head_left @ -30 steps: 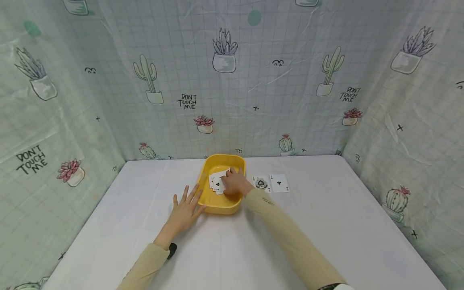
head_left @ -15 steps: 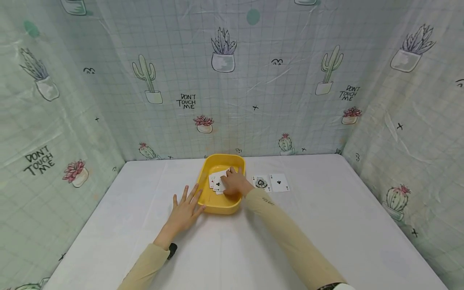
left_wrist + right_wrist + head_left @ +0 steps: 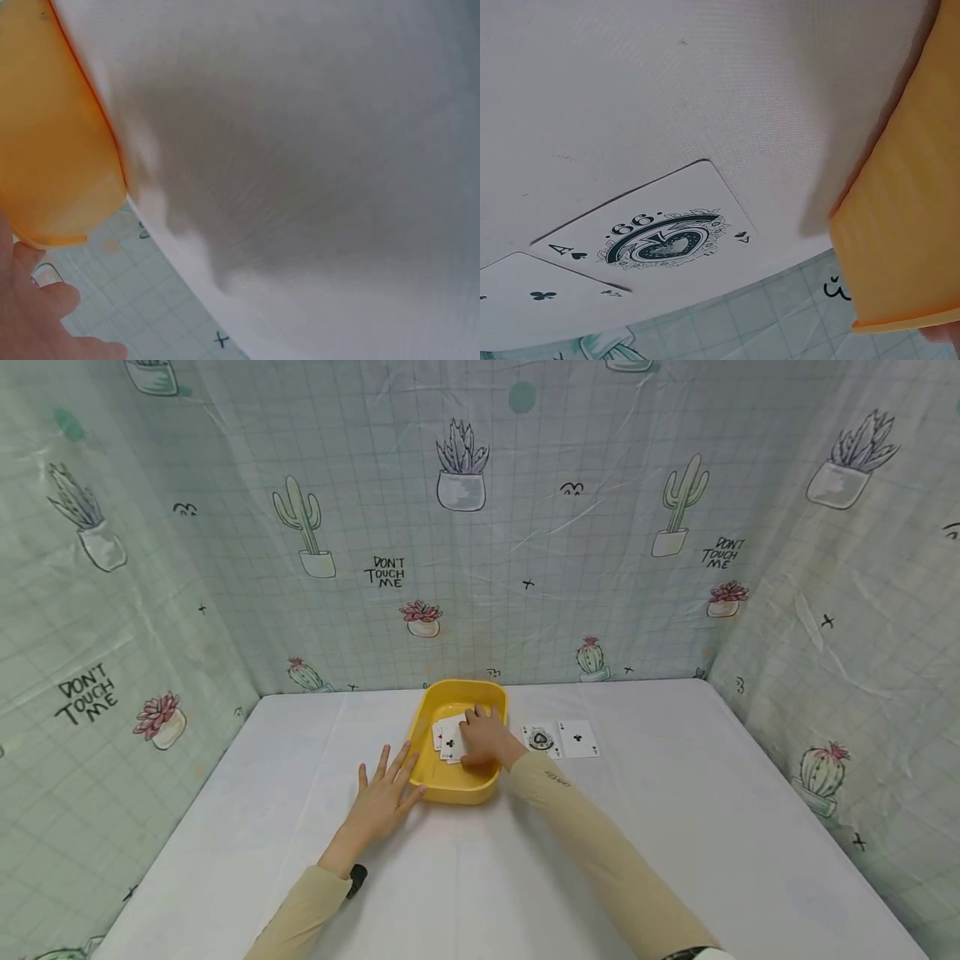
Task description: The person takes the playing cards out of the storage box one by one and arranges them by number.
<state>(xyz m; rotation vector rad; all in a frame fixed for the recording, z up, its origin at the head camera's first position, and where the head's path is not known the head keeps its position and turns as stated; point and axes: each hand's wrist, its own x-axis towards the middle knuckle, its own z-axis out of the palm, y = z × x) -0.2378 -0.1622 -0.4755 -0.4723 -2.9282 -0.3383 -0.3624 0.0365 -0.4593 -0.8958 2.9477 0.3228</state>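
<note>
A yellow tray (image 3: pixel 450 793) sits on the white table with several white playing cards (image 3: pixel 450 745) inside it. My right hand (image 3: pixel 486 739) reaches over its right side, with bent fingers on the cards and the thumb by their lower edge. Whether it pinches a card is hidden. My left hand (image 3: pixel 378 806) lies spread, its fingertips against the tray's left side. Just right of the tray, an ace of spades (image 3: pixel 542 740) lies face up. Beside it is an ace of clubs (image 3: pixel 577 739). The right wrist view shows both aces and the tray's outer wall (image 3: pixel 907 225).
The white table (image 3: pixel 660 827) stretches out on both sides of the tray. A patterned cloth (image 3: pixel 525 527) with cactus drawings hangs behind the table's back edge and along both sides. A dark band (image 3: pixel 357 878) shows at the left wrist.
The right hand's fingers have shifted slightly over the cards, and the cards under them have slid a little. The left hand, tray and two aces stay put.
</note>
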